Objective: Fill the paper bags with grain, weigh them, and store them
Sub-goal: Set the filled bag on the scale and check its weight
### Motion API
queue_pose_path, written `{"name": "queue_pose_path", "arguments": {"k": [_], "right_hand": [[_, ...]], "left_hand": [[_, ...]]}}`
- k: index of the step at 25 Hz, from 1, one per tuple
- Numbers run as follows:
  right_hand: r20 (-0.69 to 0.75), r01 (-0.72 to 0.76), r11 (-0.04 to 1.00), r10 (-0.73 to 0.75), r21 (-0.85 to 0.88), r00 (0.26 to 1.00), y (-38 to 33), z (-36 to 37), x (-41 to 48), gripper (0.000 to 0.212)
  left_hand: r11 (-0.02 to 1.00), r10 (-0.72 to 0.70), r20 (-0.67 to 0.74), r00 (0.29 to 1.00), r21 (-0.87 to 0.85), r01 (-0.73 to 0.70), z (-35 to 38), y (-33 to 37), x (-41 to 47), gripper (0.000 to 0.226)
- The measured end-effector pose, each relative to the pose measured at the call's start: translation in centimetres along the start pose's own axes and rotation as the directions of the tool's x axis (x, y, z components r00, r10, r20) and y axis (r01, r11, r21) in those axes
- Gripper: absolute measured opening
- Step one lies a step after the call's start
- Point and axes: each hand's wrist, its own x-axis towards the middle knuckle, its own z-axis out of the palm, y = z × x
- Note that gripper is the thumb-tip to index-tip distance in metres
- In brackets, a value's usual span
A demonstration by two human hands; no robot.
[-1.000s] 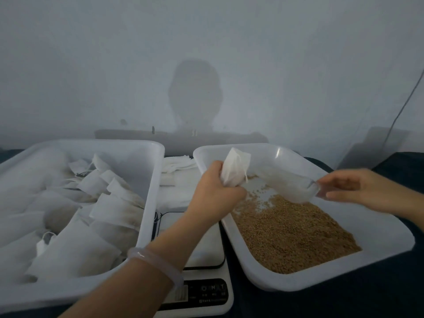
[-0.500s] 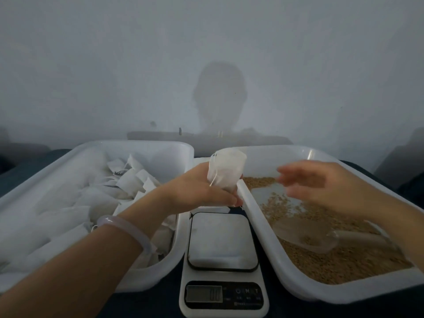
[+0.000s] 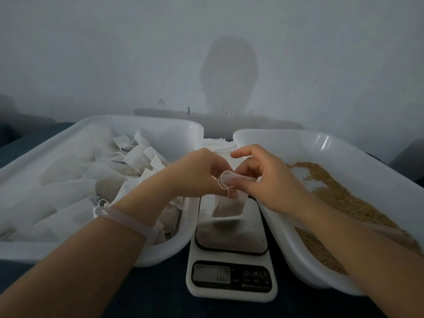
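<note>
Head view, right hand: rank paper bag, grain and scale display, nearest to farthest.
1. paper bag: in contact, its top pinched by the right hand, hanging over the scale's platform.
2. grain: just to the hand's right, in the right tray.
3. scale display: farthest, at the scale's near end, toward the person.

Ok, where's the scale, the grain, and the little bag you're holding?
scale [image 3: 230,239]: head view, on its grey weighing plate.
grain [image 3: 339,196]: head view, middle of the brown heap.
little bag [image 3: 229,207]: head view, its hanging lower half.
</note>
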Motion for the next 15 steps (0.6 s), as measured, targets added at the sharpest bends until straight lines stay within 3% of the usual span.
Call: {"name": "queue_pose_path", "arguments": {"k": [3, 5, 7, 9, 12, 15], "right_hand": [[0.011, -0.006, 0.998, 0.006, -0.066, 1.0, 0.3, 0.3, -0.1, 0.045], [0.021, -0.026, 0.994, 0.028, -0.102, 0.999, 0.5, 0.0, -0.2, 0.049], [0.081, -0.085, 0.977, 0.103, -0.196, 0.991, 0.9, -0.5, -0.2, 0.059], [0.142, -0.112, 0.948, 0.16, -0.298, 0.977, 1.5, -1.0, -0.4, 0.06], [0.15, -0.112, 0.944, 0.165, -0.311, 0.975, 1.9, -1.3, -0.4, 0.059], [0.158, -0.111, 0.941, 0.168, -0.321, 0.973, 1.9, -1.0, -0.3, 0.076]], "left_hand": [[0.989, -0.059, -0.012, 0.998, 0.132, 0.06, 0.4, -0.1, 0.1, 0.009], [0.983, -0.066, -0.035, 0.997, 0.167, 0.07, 0.3, -0.3, 0.2, 0.014], [0.984, -0.082, -0.041, 0.996, 0.153, 0.087, 0.2, -0.6, 0.3, 0.022], [0.987, -0.089, -0.03, 0.996, 0.129, 0.092, 0.2, -0.8, 0.3, 0.016], [0.992, -0.064, 0.016, 0.998, 0.111, 0.061, 0.4, -0.9, 0.2, 0.012], [0.988, -0.063, 0.018, 0.998, 0.141, 0.06, 0.6, -1.2, 0.3, 0.021]]}}
